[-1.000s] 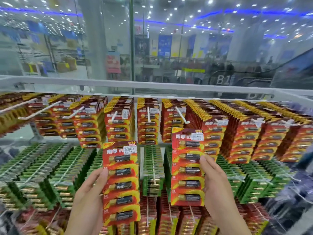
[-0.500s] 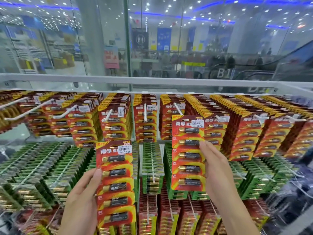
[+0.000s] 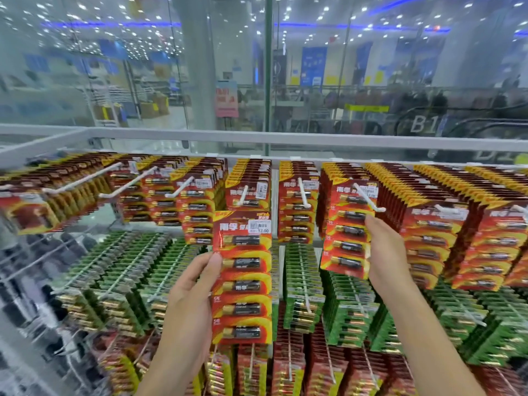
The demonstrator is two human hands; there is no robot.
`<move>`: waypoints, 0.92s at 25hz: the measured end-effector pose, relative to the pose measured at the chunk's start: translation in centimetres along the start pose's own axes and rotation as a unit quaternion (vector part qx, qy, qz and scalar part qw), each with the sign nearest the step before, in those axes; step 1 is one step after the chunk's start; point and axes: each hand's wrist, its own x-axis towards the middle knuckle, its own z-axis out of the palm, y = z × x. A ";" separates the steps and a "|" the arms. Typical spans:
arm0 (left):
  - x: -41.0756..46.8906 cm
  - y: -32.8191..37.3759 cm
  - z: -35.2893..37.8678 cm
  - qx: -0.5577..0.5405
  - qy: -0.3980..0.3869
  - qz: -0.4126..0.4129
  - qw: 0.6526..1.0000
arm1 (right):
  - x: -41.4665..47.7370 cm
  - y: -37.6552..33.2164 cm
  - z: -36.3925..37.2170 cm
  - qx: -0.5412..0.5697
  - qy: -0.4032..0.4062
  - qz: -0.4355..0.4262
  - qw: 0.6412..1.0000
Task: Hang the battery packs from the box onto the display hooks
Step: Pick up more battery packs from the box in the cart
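My left hand grips a tall red battery pack by its left edge, upright in front of the display, below the top row's hooks. My right hand holds a second red battery pack by its right edge. That pack's top sits on a white display hook, whose tip sticks out in front of it. The box is not in view.
The top row holds several hooks full of red packs; long bare white hooks jut out at the left. Green packs fill the middle row, darker red packs the bottom. A grey rail and glass wall stand behind.
My right hand has lifted its pack up and onto the white hook. My left hand has raised its pack higher toward the top row.
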 end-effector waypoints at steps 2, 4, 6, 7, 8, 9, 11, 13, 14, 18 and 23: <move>0.6 0.6 0.1 0.002 -0.004 0.013 1.000 | 2.0 0.7 0.8 -0.014 0.019 -0.010 1.000; 1.2 1.0 0.2 0.005 -0.001 0.024 1.000 | 3.2 1.1 1.4 -0.007 0.038 -0.007 0.999; 1.7 1.1 0.3 0.010 0.002 0.026 1.000 | 3.7 1.3 1.6 -0.011 0.048 -0.007 0.999; 2.0 1.1 0.3 0.012 0.006 0.025 1.000 | 3.9 1.5 1.5 -0.010 0.055 -0.011 0.998; 2.3 1.1 0.2 0.013 0.011 0.023 1.000 | 4.1 1.7 1.6 -0.009 0.061 -0.018 0.998; 2.6 1.0 0.0 0.016 0.015 0.022 1.000 | 4.2 1.8 1.7 -0.002 0.063 -0.027 0.998; 3.1 0.8 -0.2 0.027 0.016 0.021 0.999 | 4.4 2.0 1.7 -0.004 0.069 -0.033 0.997; 3.6 0.5 -0.4 0.036 0.011 0.021 0.999 | 4.6 2.2 1.7 -0.006 0.075 -0.033 0.997; 3.9 0.4 -0.3 0.039 0.010 0.022 0.999 | 4.5 2.2 1.9 -0.006 0.076 -0.033 0.997; 6.3 0.0 0.6 0.070 0.013 0.039 0.997 | 5.0 2.5 2.2 0.000 0.100 -0.025 0.995; 9.2 -0.8 1.6 0.111 0.022 0.093 0.989 | 5.1 2.9 2.4 -0.022 0.114 -0.031 0.993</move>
